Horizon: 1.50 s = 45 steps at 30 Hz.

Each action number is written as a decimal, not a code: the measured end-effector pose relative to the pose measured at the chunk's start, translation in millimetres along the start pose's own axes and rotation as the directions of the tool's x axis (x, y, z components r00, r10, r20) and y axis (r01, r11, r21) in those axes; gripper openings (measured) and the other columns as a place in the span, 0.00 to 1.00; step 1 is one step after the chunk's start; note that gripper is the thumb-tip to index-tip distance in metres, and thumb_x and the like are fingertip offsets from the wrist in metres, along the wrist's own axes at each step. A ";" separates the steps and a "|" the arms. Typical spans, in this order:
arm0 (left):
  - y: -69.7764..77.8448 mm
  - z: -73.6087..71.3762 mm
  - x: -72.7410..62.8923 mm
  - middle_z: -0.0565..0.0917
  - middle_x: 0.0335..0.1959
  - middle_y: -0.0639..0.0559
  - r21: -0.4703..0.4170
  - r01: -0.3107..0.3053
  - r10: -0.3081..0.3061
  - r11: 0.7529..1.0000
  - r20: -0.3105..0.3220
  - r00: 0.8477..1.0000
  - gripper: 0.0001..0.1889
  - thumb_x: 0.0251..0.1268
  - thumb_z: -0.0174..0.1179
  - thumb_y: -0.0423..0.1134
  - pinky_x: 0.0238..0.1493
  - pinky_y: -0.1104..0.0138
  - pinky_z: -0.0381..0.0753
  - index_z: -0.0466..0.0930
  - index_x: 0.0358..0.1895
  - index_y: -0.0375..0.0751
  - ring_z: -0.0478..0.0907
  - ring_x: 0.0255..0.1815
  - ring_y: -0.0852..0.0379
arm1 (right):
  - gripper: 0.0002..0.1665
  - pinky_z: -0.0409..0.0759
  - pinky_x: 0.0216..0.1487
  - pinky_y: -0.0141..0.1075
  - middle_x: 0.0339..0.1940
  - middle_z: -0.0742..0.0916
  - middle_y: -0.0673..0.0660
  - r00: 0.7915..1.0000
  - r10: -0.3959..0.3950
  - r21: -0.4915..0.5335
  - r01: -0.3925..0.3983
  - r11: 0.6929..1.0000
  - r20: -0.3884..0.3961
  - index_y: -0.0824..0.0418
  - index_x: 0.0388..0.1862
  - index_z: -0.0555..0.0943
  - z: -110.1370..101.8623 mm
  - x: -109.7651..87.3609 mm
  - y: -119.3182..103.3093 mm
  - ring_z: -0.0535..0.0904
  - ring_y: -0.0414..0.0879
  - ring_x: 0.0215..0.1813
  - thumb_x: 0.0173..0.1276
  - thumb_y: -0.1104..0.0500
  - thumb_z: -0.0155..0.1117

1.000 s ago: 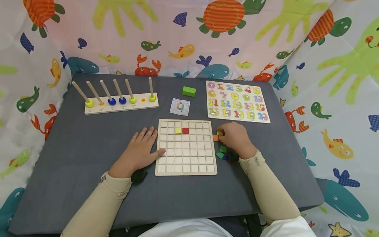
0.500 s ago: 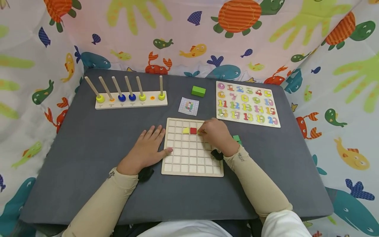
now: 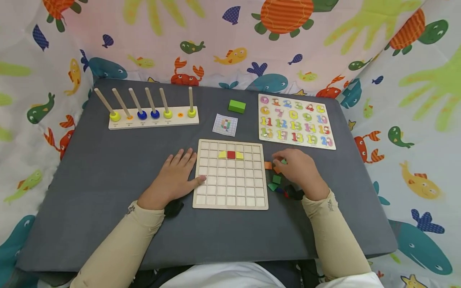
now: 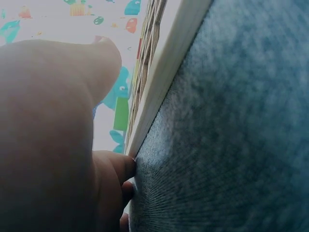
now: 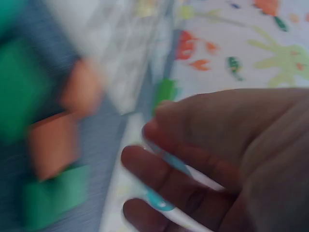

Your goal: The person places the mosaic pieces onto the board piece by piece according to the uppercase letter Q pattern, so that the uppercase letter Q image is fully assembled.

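Orange tile (image 3: pixel 268 165) flat on the grey desk (image 3: pixel 108 192), right of the wooden grid board (image 3: pixel 230 207), touching or just beside its right edge, can't tell which. Lies left and slightly near of the right hand's (image 3: pixel 298 166) fingertips; squarish, no clear long axis. Right grip: fingers loosely bent, partly spread, nothing seen in it; wrist view blurred. Left hand (image 3: pixel 173 178) well apart across the board, spread, thumb over left rim, holding nothing. Green square tile (image 3: pixel 276 179) sits nearer. Number board (image 3: pixel 302 121) bounds the far side; desk runs on right and near.
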State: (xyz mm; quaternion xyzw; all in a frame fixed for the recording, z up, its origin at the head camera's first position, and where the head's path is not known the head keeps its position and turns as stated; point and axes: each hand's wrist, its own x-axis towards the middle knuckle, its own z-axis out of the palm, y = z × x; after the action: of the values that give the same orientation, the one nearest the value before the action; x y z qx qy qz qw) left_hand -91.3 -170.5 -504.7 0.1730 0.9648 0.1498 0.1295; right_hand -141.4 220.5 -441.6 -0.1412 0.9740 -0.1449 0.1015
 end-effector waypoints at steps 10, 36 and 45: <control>-1.7 -1.0 -1.9 0.45 0.88 0.39 -0.030 0.009 -0.009 1.000 0.007 1.000 0.51 0.80 0.46 0.72 0.83 0.40 0.38 0.46 0.88 0.36 0.38 0.88 0.36 | 0.16 0.82 0.26 0.44 0.47 0.88 0.59 0.992 -0.073 -0.197 0.052 0.979 -0.100 0.58 0.54 0.93 33.2 -11.6 17.2 0.84 0.54 0.39 0.71 0.53 0.78; 4.9 -4.7 -4.0 0.46 0.88 0.39 -0.017 0.016 -0.016 1.000 0.001 1.000 0.45 0.84 0.49 0.64 0.83 0.38 0.40 0.47 0.87 0.35 0.40 0.88 0.36 | 0.19 0.85 0.38 0.47 0.43 0.90 0.55 0.961 -0.258 -0.206 0.235 0.950 -0.095 0.58 0.52 0.92 35.5 10.1 -22.6 0.85 0.50 0.42 0.74 0.45 0.75; 5.2 -0.8 -0.8 0.47 0.88 0.38 0.010 0.014 -0.014 1.000 -0.002 1.000 0.46 0.84 0.47 0.66 0.83 0.38 0.41 0.48 0.87 0.35 0.40 0.88 0.36 | 0.07 0.83 0.36 0.41 0.43 0.92 0.52 0.957 -0.285 -0.101 0.279 0.955 -0.047 0.54 0.44 0.96 33.8 6.3 -24.1 0.84 0.45 0.40 0.70 0.55 0.79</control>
State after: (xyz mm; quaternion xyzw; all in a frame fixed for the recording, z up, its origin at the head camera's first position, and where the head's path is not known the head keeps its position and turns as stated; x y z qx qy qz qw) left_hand -89.2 -166.3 -502.1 0.1670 0.9668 0.1442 0.1288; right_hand -133.3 187.9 -466.8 -0.2789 0.9522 -0.1167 0.0433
